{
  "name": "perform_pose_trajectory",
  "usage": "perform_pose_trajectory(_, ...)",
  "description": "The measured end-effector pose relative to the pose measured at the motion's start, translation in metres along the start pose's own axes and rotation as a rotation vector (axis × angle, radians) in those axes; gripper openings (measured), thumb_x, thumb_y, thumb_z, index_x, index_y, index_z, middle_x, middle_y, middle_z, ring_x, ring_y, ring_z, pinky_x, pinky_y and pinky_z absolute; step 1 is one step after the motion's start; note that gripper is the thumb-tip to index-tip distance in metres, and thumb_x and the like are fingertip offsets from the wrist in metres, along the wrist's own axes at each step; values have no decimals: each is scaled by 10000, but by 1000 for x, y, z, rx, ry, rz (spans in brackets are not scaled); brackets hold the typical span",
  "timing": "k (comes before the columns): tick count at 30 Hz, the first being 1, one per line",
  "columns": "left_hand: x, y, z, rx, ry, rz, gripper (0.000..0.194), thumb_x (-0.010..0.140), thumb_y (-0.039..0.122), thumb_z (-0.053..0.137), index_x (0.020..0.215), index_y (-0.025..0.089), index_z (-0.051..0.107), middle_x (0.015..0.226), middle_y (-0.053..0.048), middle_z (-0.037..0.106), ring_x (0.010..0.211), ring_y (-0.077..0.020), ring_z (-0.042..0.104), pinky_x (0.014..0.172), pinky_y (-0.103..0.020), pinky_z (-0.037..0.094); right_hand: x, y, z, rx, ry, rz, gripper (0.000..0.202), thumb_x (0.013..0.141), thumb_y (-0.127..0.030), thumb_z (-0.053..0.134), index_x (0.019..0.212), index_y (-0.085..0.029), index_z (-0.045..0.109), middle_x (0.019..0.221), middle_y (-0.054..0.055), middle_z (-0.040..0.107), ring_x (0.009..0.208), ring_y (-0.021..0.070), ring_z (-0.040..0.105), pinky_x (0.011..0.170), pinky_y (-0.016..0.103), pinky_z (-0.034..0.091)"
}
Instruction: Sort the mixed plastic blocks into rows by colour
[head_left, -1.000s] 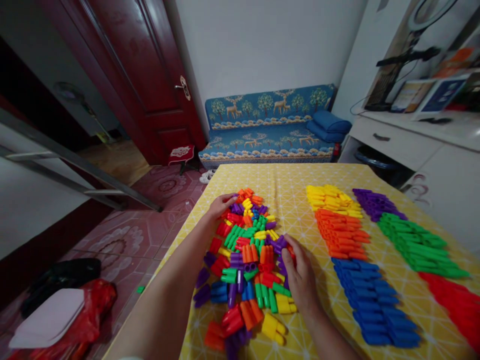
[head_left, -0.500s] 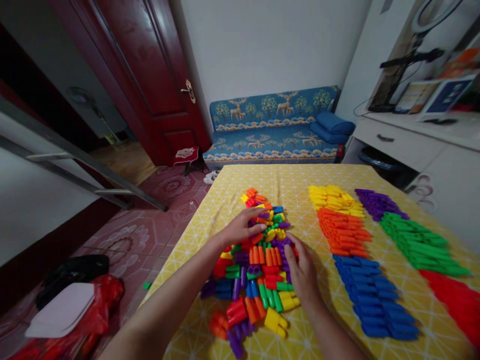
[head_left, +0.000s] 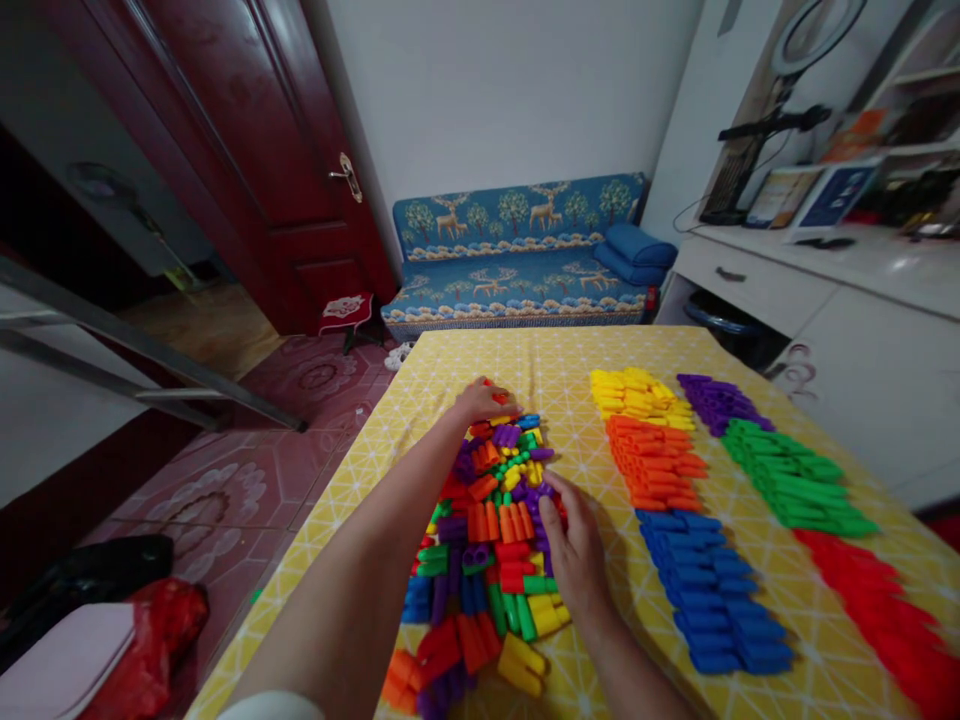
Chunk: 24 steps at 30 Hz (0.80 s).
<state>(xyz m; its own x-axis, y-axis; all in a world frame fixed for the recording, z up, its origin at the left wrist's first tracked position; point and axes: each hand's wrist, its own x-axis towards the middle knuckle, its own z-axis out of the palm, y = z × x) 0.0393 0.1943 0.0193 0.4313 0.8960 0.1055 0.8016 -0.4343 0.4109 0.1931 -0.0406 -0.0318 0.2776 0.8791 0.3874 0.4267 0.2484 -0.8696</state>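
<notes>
A mixed pile of bullet-shaped plastic building blocks [head_left: 512, 522] in several colours lies on the yellow patterned tablecloth [head_left: 581, 640]. My left hand [head_left: 480, 402] reaches over the far end of this pile, its fingers bent down over red and orange blocks and its thumb held apart. Those fingertips are partly hidden. At the pile's right edge rests my right hand [head_left: 577, 545], with thumb and fingers apart beside purple blocks [head_left: 531, 495]. A red block shows in the gap between that thumb and the fingers, and no firm grip on it is visible.
Sorted blocks lie to the right: yellow [head_left: 637, 397], orange [head_left: 652, 462], blue [head_left: 712, 590], purple [head_left: 720, 402], green [head_left: 795, 480] and red [head_left: 877, 610]. Beyond the table stands a blue sofa [head_left: 510, 270]. A white cabinet [head_left: 847, 350] is at the right.
My left hand has moved from the pile's upper middle to its far end. My right hand has stayed at the right edge. The whole view has shifted a little to the right.
</notes>
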Motion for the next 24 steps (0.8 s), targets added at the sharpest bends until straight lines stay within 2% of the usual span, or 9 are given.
perform_pose_trajectory(3,-4,10,-2,17,-88,22,419,695,531,723,994,240,767,1149,-29,703,1023,-226,644,888,-259,474,0,0,0,4,-14,-7,369,946,-430,459,1196,-198,598,1211,107,637,1134,232,570,997,450,447)
perform_pose_trajectory(6,-18,20,-17,13,-168,107,245,713,305,716,941,246,784,994,-1,755,919,-191,674,829,-224,489,1,-1,0,4,-16,-15,360,939,-428,470,1179,-197,608,1191,108,646,1116,237,578,983,447,454)
perform_pose_trajectory(8,-33,25,-29,3,-210,178,276,707,176,680,955,242,782,977,8,764,925,-175,675,846,-206,485,2,-1,-1,4,-18,-18,364,936,-433,472,1172,-196,614,1186,112,649,1117,241,578,982,449,453)
perform_pose_trajectory(10,-54,27,-40,-8,-210,248,313,728,136,647,997,234,773,1027,-9,758,972,-179,671,883,-215,483,3,-1,-2,5,-27,-22,372,933,-442,470,1161,-190,622,1177,119,655,1112,246,582,978,451,454)
perform_pose_trajectory(13,-98,28,-48,-29,-114,333,335,815,167,599,1112,237,736,1110,-58,732,1038,-207,665,933,-282,492,4,-1,-3,1,-41,-23,383,921,-451,481,1152,-182,627,1166,127,661,1099,256,591,967,456,460)
perform_pose_trajectory(15,-134,30,-47,-51,-33,329,347,839,178,597,1156,252,714,1226,-83,681,1162,-234,616,1008,-340,468,4,0,-2,-8,-49,-28,381,907,-447,503,1150,-182,628,1164,127,663,1094,261,594,961,460,463)
perform_pose_trajectory(20,-215,53,-20,-144,289,22,385,833,276,658,1216,243,671,1457,-124,479,1324,-302,476,1090,-478,408,5,3,-1,-11,-39,-77,357,845,-397,589,1123,-178,637,1146,126,661,1086,266,595,973,477,462)
perform_pose_trajectory(22,-234,66,-7,-190,337,-46,405,844,285,645,1247,251,648,1459,-119,475,1329,-299,467,1096,-490,402,4,2,-1,23,-19,-114,331,843,-366,594,1111,-178,636,1176,125,644,1117,260,582,998,481,451)
perform_pose_trajectory(24,-241,77,2,-161,314,-47,406,813,330,686,1216,285,668,1419,-91,528,1365,-334,407,1126,-556,339,2,-2,-3,48,5,-161,289,853,-334,584,1091,-180,639,1195,122,630,1136,255,573,1008,484,447)
